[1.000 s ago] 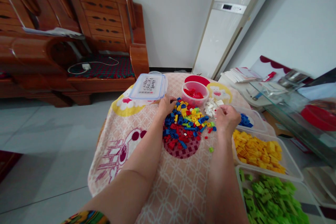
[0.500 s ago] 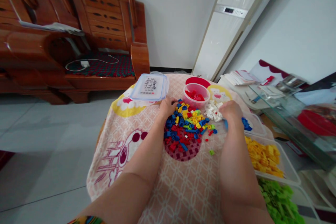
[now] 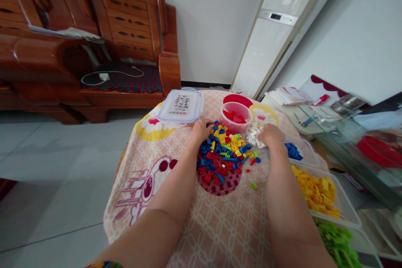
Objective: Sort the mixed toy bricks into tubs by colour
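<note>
A heap of mixed small bricks, blue, red, yellow and green, lies on a pink patterned cloth. My left hand rests at the heap's far left edge, fingers curled into the bricks. My right hand lies knuckles-up at the heap's right side, beside a small pile of white bricks; its fingers are curled under and hidden. A clear tub with red bricks stands just beyond the heap.
Trays to the right hold blue bricks, yellow bricks and green bricks. A clear lidded box sits at the far left of the cloth. One green brick lies apart. A wooden bench stands behind.
My right hand went to the blue tray and came back to the heap's right side beside the white bricks. My left hand stayed at the heap's far edge.
</note>
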The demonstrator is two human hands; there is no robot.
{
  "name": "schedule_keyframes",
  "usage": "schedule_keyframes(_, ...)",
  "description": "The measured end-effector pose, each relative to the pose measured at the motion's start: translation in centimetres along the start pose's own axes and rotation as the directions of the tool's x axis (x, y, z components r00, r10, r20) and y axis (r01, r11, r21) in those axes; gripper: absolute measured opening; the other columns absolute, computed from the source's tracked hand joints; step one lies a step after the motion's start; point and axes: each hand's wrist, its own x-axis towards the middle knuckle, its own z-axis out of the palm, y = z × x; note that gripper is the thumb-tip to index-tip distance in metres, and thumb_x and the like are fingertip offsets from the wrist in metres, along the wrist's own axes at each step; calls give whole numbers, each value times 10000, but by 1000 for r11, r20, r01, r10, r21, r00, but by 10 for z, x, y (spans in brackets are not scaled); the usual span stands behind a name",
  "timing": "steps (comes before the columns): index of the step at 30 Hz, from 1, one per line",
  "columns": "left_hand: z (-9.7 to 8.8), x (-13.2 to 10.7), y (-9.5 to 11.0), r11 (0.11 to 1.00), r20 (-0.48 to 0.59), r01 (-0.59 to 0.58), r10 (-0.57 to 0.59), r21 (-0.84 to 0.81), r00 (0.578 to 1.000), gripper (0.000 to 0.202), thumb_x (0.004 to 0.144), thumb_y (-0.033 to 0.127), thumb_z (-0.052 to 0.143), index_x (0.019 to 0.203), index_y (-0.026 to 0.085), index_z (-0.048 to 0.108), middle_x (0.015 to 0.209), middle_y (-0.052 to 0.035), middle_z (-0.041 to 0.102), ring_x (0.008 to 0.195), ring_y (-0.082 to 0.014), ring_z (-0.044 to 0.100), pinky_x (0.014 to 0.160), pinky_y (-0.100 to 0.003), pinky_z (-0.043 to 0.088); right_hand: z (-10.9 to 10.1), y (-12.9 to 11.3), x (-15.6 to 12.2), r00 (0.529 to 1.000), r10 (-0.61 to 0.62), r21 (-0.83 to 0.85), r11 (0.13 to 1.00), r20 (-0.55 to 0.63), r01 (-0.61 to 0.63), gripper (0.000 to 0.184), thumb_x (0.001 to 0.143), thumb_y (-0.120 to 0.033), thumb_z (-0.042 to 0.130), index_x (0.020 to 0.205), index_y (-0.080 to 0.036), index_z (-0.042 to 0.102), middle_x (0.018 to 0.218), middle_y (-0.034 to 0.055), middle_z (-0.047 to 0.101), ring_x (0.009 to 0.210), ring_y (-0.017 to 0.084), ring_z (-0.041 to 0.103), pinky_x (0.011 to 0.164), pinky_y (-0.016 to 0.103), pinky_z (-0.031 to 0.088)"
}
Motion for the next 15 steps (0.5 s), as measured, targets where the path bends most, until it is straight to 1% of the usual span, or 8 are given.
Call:
schedule_keyframes(5, -1, -1, 1, 1000, 2, -7, 7, -24, 1000, 305, 908, 176, 610, 1138, 198, 809, 1149, -63, 810, 1087, -210, 739, 1008, -297, 557, 1, -1, -1, 1000, -10, 13, 1000, 6, 10, 342, 928, -193, 582, 1224, -126, 739, 1234, 226, 735, 1181, 276, 713, 950, 334, 556)
schedule_keyframes(11, -1, -1, 2, 1000, 6, 13, -13, -10, 1000, 294, 916, 200, 611, 1130, 227, 811, 1140, -42, 813, 1092, -205, 739, 1002, -293, 561, 0, -4, -2, 998, -52, -33, 998, 30, 53, 354, 918, -224, 613, 1236, -123, 731, 1218, 223, 736, 1179, 260, 707, 964, 314, 537)
schedule_keyframes(15, -2, -1, 3, 1000, -1, 20, -20, -8, 1000, 306, 918, 194, 604, 1137, 225, 814, 1143, -50, 812, 1094, -223, 742, 1007, -307, 561, -1, 0, -4, 997, -71, -18, 997, 34, 71, 344, 899, -215, 630, 1211, -125, 743, 1178, 208, 751, 1156, 252, 711, 944, 294, 533)
